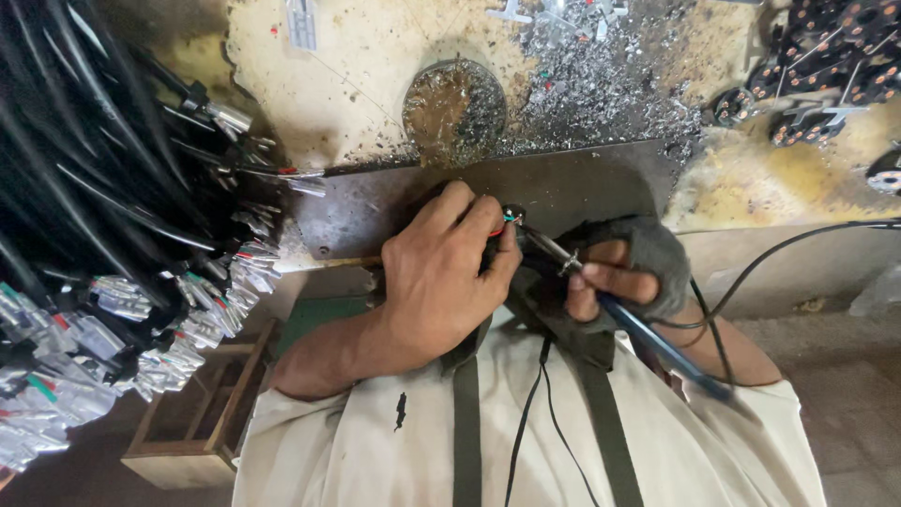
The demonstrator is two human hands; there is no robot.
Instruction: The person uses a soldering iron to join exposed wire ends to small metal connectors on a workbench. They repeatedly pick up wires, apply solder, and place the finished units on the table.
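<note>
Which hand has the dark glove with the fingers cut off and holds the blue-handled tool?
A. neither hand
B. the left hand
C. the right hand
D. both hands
C. The right hand wears the dark fingerless glove and grips the blue-handled soldering iron, its tip at the small connector pinched by the bare left hand.

Blue soldering iron handle (657, 343); black cables (84, 141); grey glove (652, 253).

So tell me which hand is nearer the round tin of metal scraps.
Left. The left hand sits just below the round tin; the right hand, holding the soldering iron, lies farther off, down to its right.
</note>
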